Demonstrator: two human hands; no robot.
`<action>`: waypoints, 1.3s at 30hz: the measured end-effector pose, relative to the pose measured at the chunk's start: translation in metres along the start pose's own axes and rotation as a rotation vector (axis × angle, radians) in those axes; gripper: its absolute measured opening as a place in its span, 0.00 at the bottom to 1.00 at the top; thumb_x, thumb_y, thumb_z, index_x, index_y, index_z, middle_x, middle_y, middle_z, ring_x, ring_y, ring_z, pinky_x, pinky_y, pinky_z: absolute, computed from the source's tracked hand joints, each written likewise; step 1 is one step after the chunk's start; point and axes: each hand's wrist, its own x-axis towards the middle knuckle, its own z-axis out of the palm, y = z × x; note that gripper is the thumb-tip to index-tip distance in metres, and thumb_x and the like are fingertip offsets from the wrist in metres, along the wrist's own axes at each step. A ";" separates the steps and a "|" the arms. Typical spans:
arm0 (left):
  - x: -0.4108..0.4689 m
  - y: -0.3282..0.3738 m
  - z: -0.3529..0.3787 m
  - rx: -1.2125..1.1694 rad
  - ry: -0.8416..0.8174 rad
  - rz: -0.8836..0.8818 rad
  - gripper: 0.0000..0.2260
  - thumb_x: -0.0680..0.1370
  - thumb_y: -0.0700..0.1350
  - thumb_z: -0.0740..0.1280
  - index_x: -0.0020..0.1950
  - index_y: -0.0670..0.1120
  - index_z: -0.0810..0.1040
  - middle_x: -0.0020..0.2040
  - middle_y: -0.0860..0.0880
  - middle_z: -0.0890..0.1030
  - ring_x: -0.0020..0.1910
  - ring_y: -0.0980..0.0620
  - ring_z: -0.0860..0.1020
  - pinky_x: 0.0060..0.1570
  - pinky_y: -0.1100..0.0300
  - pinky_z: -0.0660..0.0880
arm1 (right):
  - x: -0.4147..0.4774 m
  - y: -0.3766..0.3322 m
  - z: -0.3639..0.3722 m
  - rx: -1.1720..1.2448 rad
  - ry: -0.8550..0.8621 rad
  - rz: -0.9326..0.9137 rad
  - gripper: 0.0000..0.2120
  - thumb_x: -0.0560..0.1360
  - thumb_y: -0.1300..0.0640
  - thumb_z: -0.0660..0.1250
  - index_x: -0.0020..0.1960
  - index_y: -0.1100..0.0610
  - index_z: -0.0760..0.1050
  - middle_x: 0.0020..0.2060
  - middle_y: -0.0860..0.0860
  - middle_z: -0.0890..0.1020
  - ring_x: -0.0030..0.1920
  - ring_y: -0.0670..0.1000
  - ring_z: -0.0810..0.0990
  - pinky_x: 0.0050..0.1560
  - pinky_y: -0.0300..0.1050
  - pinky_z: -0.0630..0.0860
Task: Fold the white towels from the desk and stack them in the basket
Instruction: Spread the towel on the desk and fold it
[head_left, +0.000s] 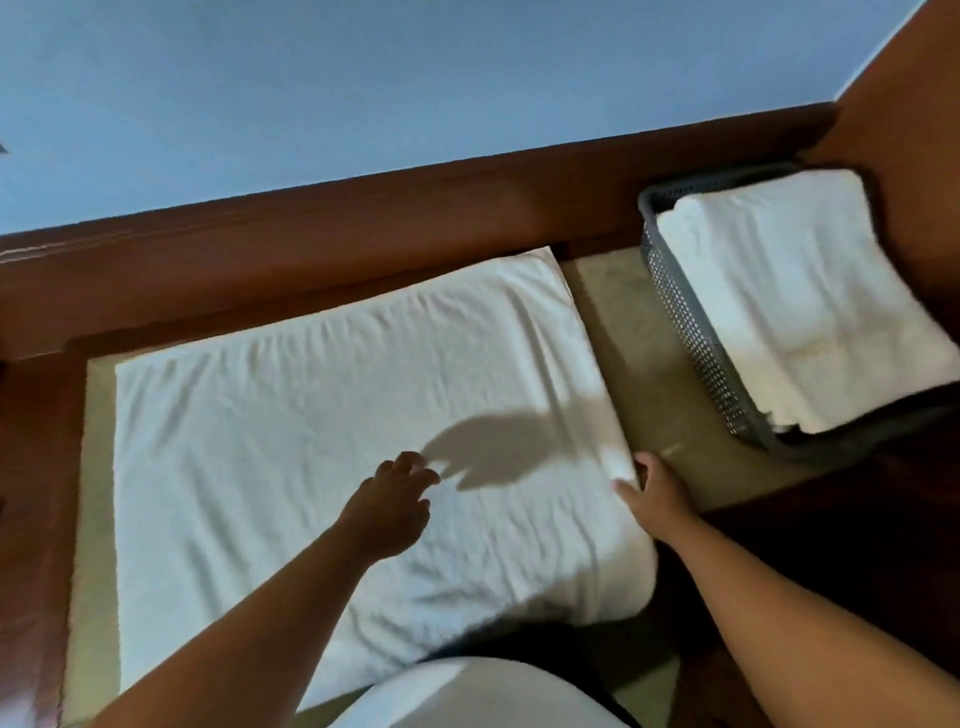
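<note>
A large white towel (311, 415) lies spread flat over the desk, wrinkled, its near right corner hanging off the front edge. My left hand (392, 506) hovers over the towel's middle, fingers apart, holding nothing. My right hand (657, 493) rests at the towel's right edge, thumb on top and fingers at the border; whether it pinches the cloth is unclear. At the right stands a grey perforated basket (691, 332) holding a stack of folded white towels (789, 291) that rises above its rim.
The desk top (613, 312) has a tan mat inside a reddish-brown wooden frame, with a raised wooden back ledge (363, 228) against a blue wall. Dark wood lies right of the mat. My white-clothed torso (467, 696) fills the bottom centre.
</note>
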 end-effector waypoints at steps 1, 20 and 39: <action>-0.006 0.013 0.009 0.005 -0.020 0.017 0.19 0.82 0.49 0.61 0.74 0.53 0.70 0.76 0.49 0.63 0.70 0.45 0.69 0.64 0.50 0.73 | -0.009 0.012 -0.001 0.008 -0.006 0.010 0.25 0.74 0.60 0.74 0.68 0.65 0.71 0.55 0.60 0.80 0.54 0.58 0.79 0.52 0.43 0.70; -0.079 0.140 0.115 0.081 -0.115 -0.141 0.29 0.81 0.43 0.61 0.80 0.60 0.58 0.82 0.48 0.49 0.76 0.42 0.64 0.65 0.54 0.71 | -0.115 0.104 0.043 0.233 0.009 -0.065 0.15 0.74 0.56 0.71 0.35 0.54 0.67 0.33 0.49 0.73 0.38 0.55 0.75 0.40 0.50 0.73; -0.074 0.126 0.103 -0.048 -0.128 -0.111 0.17 0.84 0.41 0.59 0.73 0.50 0.72 0.82 0.50 0.58 0.74 0.52 0.69 0.68 0.63 0.66 | -0.102 0.101 0.039 -0.529 -0.053 -0.811 0.09 0.73 0.55 0.66 0.50 0.58 0.77 0.52 0.56 0.74 0.43 0.61 0.80 0.37 0.53 0.76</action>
